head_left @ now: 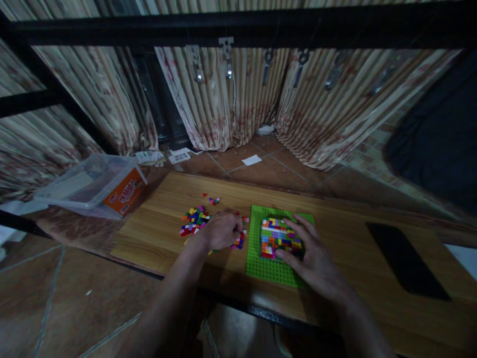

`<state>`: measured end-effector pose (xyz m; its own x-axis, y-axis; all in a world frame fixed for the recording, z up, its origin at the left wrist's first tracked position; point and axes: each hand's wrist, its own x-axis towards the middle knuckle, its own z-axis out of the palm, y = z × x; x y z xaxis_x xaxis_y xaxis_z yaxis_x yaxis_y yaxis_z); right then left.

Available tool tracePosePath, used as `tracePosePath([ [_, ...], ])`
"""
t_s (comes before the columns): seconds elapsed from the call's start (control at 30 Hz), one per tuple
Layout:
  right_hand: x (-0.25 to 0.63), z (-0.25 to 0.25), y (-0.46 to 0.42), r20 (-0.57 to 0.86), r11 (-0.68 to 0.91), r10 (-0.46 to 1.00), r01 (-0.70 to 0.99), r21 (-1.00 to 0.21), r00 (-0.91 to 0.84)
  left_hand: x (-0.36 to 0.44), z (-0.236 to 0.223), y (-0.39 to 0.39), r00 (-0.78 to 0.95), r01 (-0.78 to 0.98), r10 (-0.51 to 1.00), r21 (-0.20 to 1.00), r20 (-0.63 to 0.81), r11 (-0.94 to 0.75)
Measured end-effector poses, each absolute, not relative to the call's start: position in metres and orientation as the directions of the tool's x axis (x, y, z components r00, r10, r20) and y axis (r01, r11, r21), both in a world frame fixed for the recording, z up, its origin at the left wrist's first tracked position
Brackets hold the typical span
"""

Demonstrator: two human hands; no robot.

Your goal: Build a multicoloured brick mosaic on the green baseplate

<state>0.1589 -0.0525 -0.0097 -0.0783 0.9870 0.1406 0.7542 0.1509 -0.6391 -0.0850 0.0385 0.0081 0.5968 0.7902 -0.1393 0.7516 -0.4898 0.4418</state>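
Note:
My left hand (222, 229) is closed, its fingers curled down into a loose pile of small coloured toy bricks (196, 218). What its fingertips pinch, if anything, is hidden. More bricks (238, 242) show just to the right of that hand. A green studded baseplate (257, 268) lies flat beside the pile. On it sits a dense rectangular patch of multicoloured bricks (274, 236). My right hand (307, 248) rests over the right side of this patch, thumb and fingers spread apart and touching its top; part of the patch is covered.
A clear plastic box (85, 186) with an orange label stands left of the wooden table (149, 238). A black flat object (406, 261) lies on the table's right. Papers (252, 160) are on the tiled floor behind. A dark metal bar (238, 30) crosses above, with hanging clips.

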Motion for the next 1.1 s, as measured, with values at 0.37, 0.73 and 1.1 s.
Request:
tracePosePath([
  [0.37,0.161,-0.015,-0.052,0.164,0.175,0.982,0.746,-0.642,-0.090,-0.080,0.007,0.037,0.568,0.758,0.822,0.410,-0.031,-0.508],
  [0.73,0.161,-0.011,-0.051,0.159,0.160,0.985,0.732,-0.662,-0.071,-0.069,0.010,0.030,0.541,0.794,0.840,0.356,-0.045,-0.493],
  [1.1,0.175,-0.024,-0.041,0.245,-0.006,0.911,0.605,-0.796,0.332,-0.039,0.007,0.024,0.497,0.509,0.852,0.739,0.166,-0.441],
])
